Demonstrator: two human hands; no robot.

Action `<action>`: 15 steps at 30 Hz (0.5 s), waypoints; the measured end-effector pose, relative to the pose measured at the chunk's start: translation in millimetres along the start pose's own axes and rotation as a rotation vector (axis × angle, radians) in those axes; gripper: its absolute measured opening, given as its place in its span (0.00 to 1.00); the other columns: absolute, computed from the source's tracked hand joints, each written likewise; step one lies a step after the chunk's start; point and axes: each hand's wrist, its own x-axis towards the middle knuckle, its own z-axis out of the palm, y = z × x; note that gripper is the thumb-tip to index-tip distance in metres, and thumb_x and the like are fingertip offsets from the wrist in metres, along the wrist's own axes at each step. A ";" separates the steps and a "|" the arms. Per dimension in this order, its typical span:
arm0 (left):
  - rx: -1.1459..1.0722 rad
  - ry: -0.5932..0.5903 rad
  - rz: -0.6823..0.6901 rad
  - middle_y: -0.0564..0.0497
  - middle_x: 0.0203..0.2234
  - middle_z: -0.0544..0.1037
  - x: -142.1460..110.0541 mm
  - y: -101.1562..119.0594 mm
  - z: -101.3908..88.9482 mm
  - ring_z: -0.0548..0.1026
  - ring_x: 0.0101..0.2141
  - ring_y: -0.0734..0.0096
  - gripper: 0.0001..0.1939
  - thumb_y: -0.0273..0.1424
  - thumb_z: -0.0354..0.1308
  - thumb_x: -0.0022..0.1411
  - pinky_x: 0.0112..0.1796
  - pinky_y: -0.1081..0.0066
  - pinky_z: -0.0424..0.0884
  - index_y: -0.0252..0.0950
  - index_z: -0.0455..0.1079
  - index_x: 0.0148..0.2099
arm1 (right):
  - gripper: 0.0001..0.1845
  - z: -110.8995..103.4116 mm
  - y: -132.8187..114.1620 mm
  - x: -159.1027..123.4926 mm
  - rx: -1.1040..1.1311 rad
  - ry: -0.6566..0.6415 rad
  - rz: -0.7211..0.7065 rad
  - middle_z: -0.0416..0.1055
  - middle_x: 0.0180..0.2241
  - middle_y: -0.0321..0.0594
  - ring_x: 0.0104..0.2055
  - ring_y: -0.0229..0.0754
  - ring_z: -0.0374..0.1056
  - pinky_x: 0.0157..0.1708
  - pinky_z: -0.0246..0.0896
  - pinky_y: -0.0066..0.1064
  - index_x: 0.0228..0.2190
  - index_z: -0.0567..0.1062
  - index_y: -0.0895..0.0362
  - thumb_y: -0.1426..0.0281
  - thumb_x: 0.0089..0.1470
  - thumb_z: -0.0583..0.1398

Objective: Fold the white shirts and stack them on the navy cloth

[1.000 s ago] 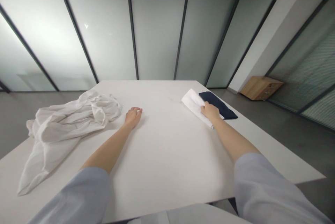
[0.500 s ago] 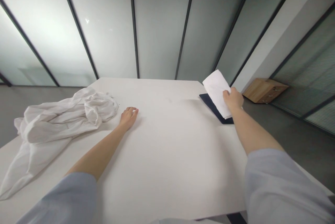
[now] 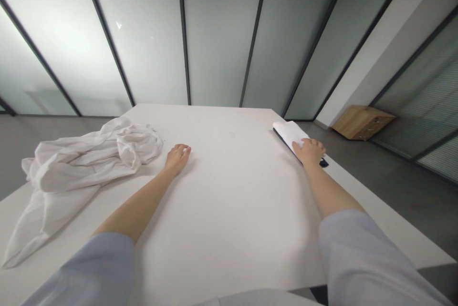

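Observation:
My right hand [image 3: 309, 150] lies flat, fingers spread, on a folded white cloth [image 3: 289, 131] at the right edge of the white table [image 3: 229, 210]. That cloth rests on top of a folded dark navy cloth [image 3: 322, 163], of which only thin edges show. My left hand [image 3: 177, 157] rests on the table, fingers loosely together, holding nothing. It lies just right of a crumpled white garment [image 3: 82, 165] spread over the table's left side.
Frosted glass panels with dark frames stand behind the table. A low wooden cabinet [image 3: 363, 122] sits on the grey floor at the right. The table's right edge runs close past my right hand.
My right hand lifted the folded white cloth off the table, carried it right, and set it down on the navy cloth. The left hand has stayed in place.

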 end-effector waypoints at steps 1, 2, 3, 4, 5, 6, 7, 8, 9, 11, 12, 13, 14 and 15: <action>-0.001 -0.003 0.001 0.44 0.49 0.74 0.1 0.1 0.2 0.71 0.51 0.60 0.21 0.40 0.41 0.69 0.53 0.63 0.64 0.38 0.72 0.50 | 0.29 1.7 2.4 -4.3 -0.011 -0.029 -0.027 0.63 0.56 0.55 0.58 0.62 0.53 0.54 0.48 0.55 0.53 0.70 0.58 0.54 0.57 0.51; -0.001 -0.005 0.001 0.44 0.49 0.74 0.2 0.2 0.5 0.71 0.50 0.60 0.21 0.40 0.41 0.69 0.52 0.63 0.64 0.38 0.72 0.50 | 0.30 3.2 5.2 -8.1 -0.025 -0.066 -0.050 0.61 0.57 0.54 0.60 0.63 0.51 0.55 0.46 0.57 0.54 0.69 0.57 0.53 0.56 0.52; 0.000 -0.006 0.001 0.44 0.49 0.74 0.2 0.4 0.7 0.71 0.50 0.60 0.21 0.40 0.42 0.69 0.52 0.63 0.65 0.38 0.72 0.50 | 0.31 4.5 8.2 -11.1 -0.039 -0.102 -0.069 0.60 0.59 0.54 0.61 0.63 0.49 0.56 0.44 0.59 0.56 0.68 0.57 0.54 0.56 0.53; 0.002 -0.006 0.001 0.44 0.49 0.74 0.2 0.7 0.7 0.72 0.50 0.60 0.20 0.40 0.43 0.68 0.52 0.63 0.65 0.38 0.72 0.50 | 0.31 5.4 11.2 -13.7 -0.050 -0.128 -0.082 0.58 0.60 0.53 0.62 0.63 0.48 0.56 0.43 0.60 0.57 0.66 0.56 0.55 0.56 0.53; 0.006 -0.006 0.003 0.44 0.49 0.74 0.0 1.0 0.7 0.72 0.50 0.59 0.20 0.40 0.43 0.68 0.52 0.63 0.64 0.38 0.72 0.50 | 0.31 5.7 14.0 -15.8 -0.057 -0.143 -0.088 0.57 0.61 0.52 0.62 0.62 0.48 0.57 0.42 0.61 0.58 0.65 0.56 0.57 0.56 0.53; 0.010 -0.007 0.004 0.44 0.49 0.74 -0.2 1.3 0.5 0.72 0.50 0.59 0.20 0.40 0.44 0.68 0.52 0.63 0.64 0.38 0.72 0.50 | 0.30 5.4 16.4 -17.8 -0.061 -0.148 -0.088 0.57 0.61 0.52 0.63 0.62 0.47 0.57 0.42 0.61 0.58 0.65 0.56 0.58 0.56 0.52; 0.013 -0.008 0.005 0.44 0.49 0.74 -0.6 1.7 0.2 0.72 0.49 0.59 0.19 0.40 0.45 0.67 0.52 0.63 0.65 0.38 0.72 0.50 | 0.30 4.6 18.4 -19.8 -0.061 -0.146 -0.086 0.57 0.61 0.51 0.63 0.61 0.46 0.57 0.42 0.61 0.58 0.65 0.56 0.59 0.56 0.52; 0.015 -0.012 0.006 0.44 0.49 0.74 -1.0 2.1 -0.2 0.73 0.48 0.59 0.19 0.40 0.46 0.67 0.52 0.63 0.65 0.37 0.72 0.50 | 0.30 3.3 19.9 -22.1 -0.060 -0.141 -0.078 0.56 0.61 0.51 0.63 0.61 0.46 0.57 0.42 0.62 0.58 0.65 0.55 0.59 0.56 0.52; 0.017 -0.015 0.008 0.43 0.49 0.74 -1.5 2.4 -0.5 0.74 0.46 0.60 0.18 0.40 0.47 0.66 0.51 0.63 0.66 0.37 0.71 0.50 | 0.30 1.7 21.0 -24.7 -0.058 -0.134 -0.064 0.56 0.62 0.51 0.63 0.62 0.46 0.57 0.43 0.62 0.58 0.65 0.55 0.59 0.56 0.52; 0.026 -0.021 0.014 0.43 0.49 0.74 -2.5 2.9 -1.1 0.76 0.43 0.61 0.18 0.39 0.49 0.65 0.50 0.63 0.67 0.37 0.71 0.50 | 0.30 -2.1 21.8 -30.2 -0.047 -0.124 -0.033 0.54 0.63 0.52 0.63 0.63 0.46 0.55 0.48 0.62 0.58 0.65 0.54 0.58 0.56 0.53; 0.032 -0.021 0.018 0.43 0.49 0.74 -2.8 3.2 -1.3 0.76 0.43 0.61 0.18 0.38 0.50 0.64 0.49 0.63 0.67 0.36 0.71 0.50 | 0.29 -4.0 21.6 -32.4 -0.037 -0.123 -0.025 0.53 0.63 0.52 0.63 0.63 0.48 0.54 0.51 0.61 0.58 0.66 0.54 0.58 0.56 0.53; 0.038 -0.019 0.020 0.43 0.49 0.74 -3.1 3.4 -1.4 0.76 0.42 0.61 0.18 0.38 0.50 0.64 0.49 0.63 0.67 0.36 0.71 0.50 | 0.29 -5.9 21.3 -33.8 -0.024 -0.122 -0.018 0.53 0.64 0.52 0.62 0.63 0.49 0.53 0.54 0.59 0.57 0.67 0.54 0.58 0.56 0.53; 0.042 -0.017 0.019 0.43 0.49 0.74 -3.2 3.8 -1.5 0.76 0.42 0.61 0.18 0.38 0.51 0.63 0.49 0.63 0.68 0.36 0.71 0.50 | 0.28 -7.6 20.8 -33.8 -0.008 -0.121 -0.009 0.52 0.64 0.52 0.61 0.63 0.51 0.51 0.57 0.57 0.57 0.68 0.54 0.59 0.57 0.53; 0.046 -0.016 0.014 0.44 0.49 0.74 -3.2 4.1 -1.7 0.76 0.43 0.61 0.18 0.38 0.51 0.63 0.49 0.64 0.68 0.36 0.72 0.50 | 0.27 -9.1 20.5 -32.2 0.010 -0.117 0.006 0.52 0.64 0.52 0.60 0.63 0.52 0.50 0.59 0.55 0.56 0.70 0.54 0.59 0.57 0.52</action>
